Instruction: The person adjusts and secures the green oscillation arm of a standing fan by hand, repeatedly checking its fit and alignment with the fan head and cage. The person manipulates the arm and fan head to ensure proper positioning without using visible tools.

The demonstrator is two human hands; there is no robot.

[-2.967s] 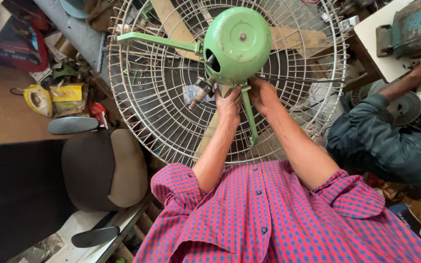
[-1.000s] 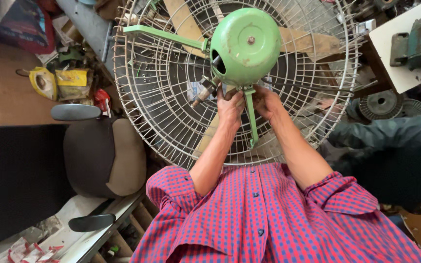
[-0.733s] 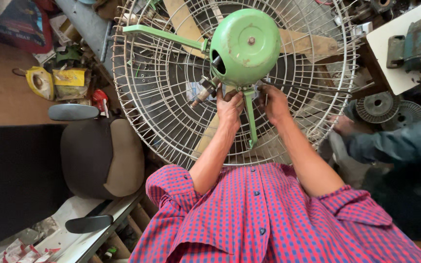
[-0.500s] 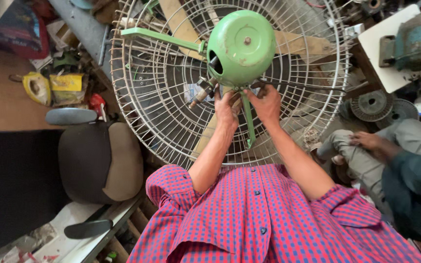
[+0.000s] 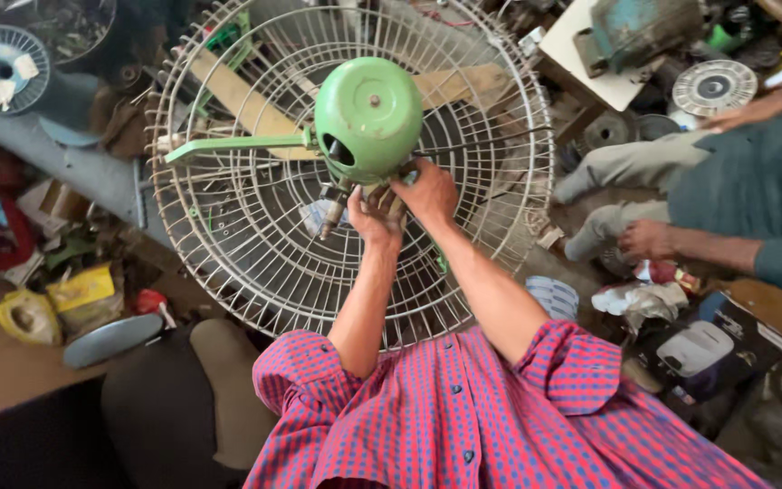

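Green fan motor (image 5: 368, 116), at the centre of a round wire fan guard (image 5: 255, 263). Left hand (image 5: 375, 213) and right hand (image 5: 425, 193) both grip closed on the motor's underside. Another person's hand (image 5: 646, 240) rests well apart at right.

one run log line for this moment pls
left hand: gripping under green fan motor housing | right hand: on housing's lower edge | wire fan guard: behind motor | co-worker: seated right

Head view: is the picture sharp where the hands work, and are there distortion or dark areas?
Head view: the green motor housing and both hands, left hand and right hand, look sharp in soft, even daylight; the wire fan guard bulges from wide-angle distortion; the lower left corner is in deep shadow; the edges look slightly soft.
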